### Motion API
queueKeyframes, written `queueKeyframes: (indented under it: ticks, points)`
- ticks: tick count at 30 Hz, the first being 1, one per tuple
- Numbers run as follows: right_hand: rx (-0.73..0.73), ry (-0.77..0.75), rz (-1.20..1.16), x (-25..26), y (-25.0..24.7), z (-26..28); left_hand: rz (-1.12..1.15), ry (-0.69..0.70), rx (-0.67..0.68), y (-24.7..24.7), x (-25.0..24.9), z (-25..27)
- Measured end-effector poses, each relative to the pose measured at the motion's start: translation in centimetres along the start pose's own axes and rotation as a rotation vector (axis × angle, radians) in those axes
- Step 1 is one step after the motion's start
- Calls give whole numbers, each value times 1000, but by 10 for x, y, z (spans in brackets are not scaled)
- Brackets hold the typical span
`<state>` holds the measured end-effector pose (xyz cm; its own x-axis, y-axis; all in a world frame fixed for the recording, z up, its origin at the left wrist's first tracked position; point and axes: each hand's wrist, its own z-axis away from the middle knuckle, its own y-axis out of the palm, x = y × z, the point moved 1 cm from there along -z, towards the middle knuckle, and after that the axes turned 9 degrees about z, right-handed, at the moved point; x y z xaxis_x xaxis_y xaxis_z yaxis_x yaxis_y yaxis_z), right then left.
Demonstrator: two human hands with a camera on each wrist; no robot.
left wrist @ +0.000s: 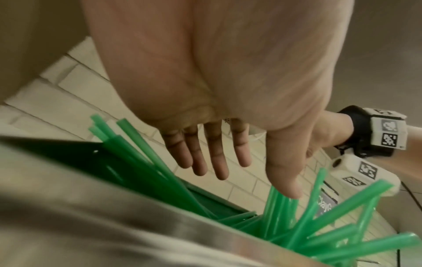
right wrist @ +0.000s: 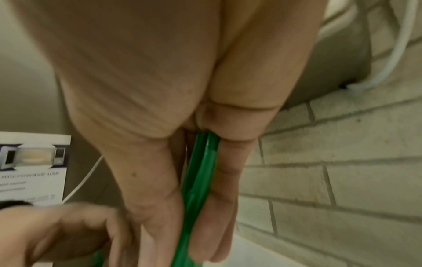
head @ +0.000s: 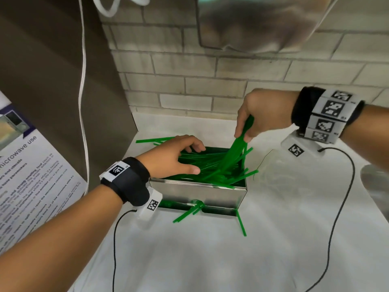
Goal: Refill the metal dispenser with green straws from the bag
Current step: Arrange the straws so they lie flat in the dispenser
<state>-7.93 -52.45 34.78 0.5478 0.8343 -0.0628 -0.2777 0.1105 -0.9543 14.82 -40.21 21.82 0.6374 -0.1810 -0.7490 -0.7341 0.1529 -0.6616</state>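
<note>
Head view shows us our right hand (head: 260,114) pinching a bunch of green plastic straws (head: 235,152) above the shiny rectangular metal dispenser (head: 197,193), while only the left wrist view reveals our left hand (left wrist: 205,108) open, fingers straight.

Splayed straws (head: 212,165) choking dispenser (head: 197,192) mouth
</note>
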Motion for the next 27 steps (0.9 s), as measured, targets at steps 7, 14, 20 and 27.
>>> queueKeyframes:
  ticks: [7, 14, 20, 27]
  points:
    - [-132, 96, 103, -3, -59, 43, -197, -96, 207, 12, 0, -4]
    - [-308, 159, 41, -10, -81, 62, -6, -120, -88, -11, 5, -3]
    - [-436, 100, -146, 4, -62, 42, 261, 7, -221, -33, -32, -6]
    - [-586, 54, -501, 23, -26, 17, 115, -121, -287, -29, -40, -14]
